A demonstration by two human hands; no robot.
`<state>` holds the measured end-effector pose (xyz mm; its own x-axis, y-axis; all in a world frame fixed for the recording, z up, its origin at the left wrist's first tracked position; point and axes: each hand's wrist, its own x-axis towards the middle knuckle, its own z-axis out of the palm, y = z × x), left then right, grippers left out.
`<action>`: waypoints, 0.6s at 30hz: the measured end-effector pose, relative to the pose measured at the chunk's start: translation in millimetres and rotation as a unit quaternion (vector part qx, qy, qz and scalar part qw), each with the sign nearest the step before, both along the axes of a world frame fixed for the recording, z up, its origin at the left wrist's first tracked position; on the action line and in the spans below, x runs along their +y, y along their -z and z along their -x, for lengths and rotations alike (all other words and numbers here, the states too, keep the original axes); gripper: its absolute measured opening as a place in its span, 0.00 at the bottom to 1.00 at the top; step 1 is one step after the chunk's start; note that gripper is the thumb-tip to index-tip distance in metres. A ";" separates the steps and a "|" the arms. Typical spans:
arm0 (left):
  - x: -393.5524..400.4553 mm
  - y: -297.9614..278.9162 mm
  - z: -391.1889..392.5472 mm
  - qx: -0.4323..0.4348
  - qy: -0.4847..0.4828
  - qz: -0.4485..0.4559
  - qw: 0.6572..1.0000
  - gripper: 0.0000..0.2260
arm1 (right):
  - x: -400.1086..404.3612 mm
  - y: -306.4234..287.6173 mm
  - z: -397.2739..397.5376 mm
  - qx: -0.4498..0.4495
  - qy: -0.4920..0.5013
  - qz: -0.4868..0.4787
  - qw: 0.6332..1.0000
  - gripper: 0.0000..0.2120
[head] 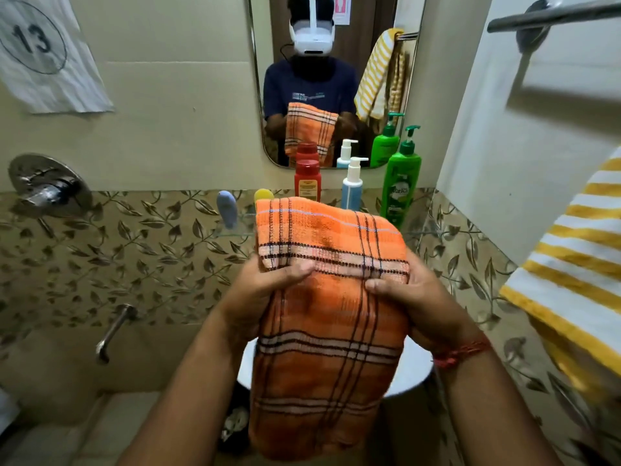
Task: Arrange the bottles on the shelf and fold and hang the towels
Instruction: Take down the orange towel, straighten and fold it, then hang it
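Orange checked cloth is filling the middle of the view: one orange towel (331, 317), folded over and hanging long, is being held up in front of the person over a white basin (411, 371). Counting towels, that makes two, with one yellow-and-white striped towel (578, 264) draping down at the right edge, under a metal towel bar (554, 15) on the right wall. Counting bottles on the glass shelf (235, 232), five are showing: one blue tube (226, 210), one yellow cap (263, 194) peeking out behind the towel, one red bottle (307, 179), one white-and-blue pump bottle (353, 186) and one green pump bottle (400, 186), all standing in a row below the mirror (329, 79).

Left hand (265, 290) is gripping the towel's left side, thumb curling across the front just under the pale band, fingers hidden behind the cloth. Right hand (413, 297) is gripping the right side in the same way, thumb pressing on the front, a red thread sitting at its wrist.

Towel's top fold is covering the shelf's middle and overlapping the lower parts of the bottles. Open wall is lying to the left, where a mixer valve (47, 185) and a spout (114, 331) are jutting out; the striped towel is crowding the right side.
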<state>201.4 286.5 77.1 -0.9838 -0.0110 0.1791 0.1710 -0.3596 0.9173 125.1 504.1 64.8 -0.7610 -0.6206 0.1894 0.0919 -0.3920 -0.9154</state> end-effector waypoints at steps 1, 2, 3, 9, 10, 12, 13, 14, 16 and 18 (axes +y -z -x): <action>-2.7 0.9 -1.4 -0.017 0.034 0.012 0.999 0.28 | -3.4 0.1 0.3 -0.007 0.017 0.027 0.999 0.28; -4.5 1.8 -3.2 -0.034 0.061 0.021 0.997 0.30 | -5.6 -0.7 0.7 -0.021 0.030 0.053 0.998 0.25; -6.3 4.1 -3.6 -0.044 0.072 0.031 0.996 0.33 | -6.7 -1.5 0.8 -0.036 0.037 0.071 0.996 0.23; -0.3 6.3 5.6 -0.019 -0.092 0.013 0.996 0.19 | 4.5 13.1 -4.0 -0.028 -0.040 0.031 0.998 0.31; 0.6 5.5 7.3 -0.017 -0.105 0.005 0.994 0.18 | 4.6 15.1 -5.1 -0.019 -0.032 0.002 0.999 0.33; 1.6 3.3 8.4 -0.017 -0.105 -0.008 0.994 0.18 | 1.9 14.1 -6.7 -0.013 0.017 -0.018 1.000 0.32; 0.7 2.6 8.4 -0.028 -0.085 -0.013 0.996 0.20 | -0.2 11.4 -6.7 -0.024 0.054 -0.014 0.998 0.31; 0.1 0.9 7.0 -0.050 -0.050 -0.018 0.997 0.22 | -1.7 8.0 -6.1 -0.051 0.095 -0.011 0.994 0.30; -1.2 0.0 2.8 -0.113 0.005 -0.027 0.993 0.23 | -3.1 3.7 -3.3 -0.106 0.155 -0.007 0.982 0.28; -2.0 4.7 2.8 -0.126 -0.026 0.003 0.992 0.21 | -3.4 3.1 -2.5 -0.112 0.157 -0.018 0.981 0.31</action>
<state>198.6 284.5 72.4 -0.9954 -0.0629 -0.0724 -0.0458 -0.3509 0.9353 127.6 500.7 61.8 -0.9357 -0.3522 -0.0221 0.1724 -0.4016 -0.8995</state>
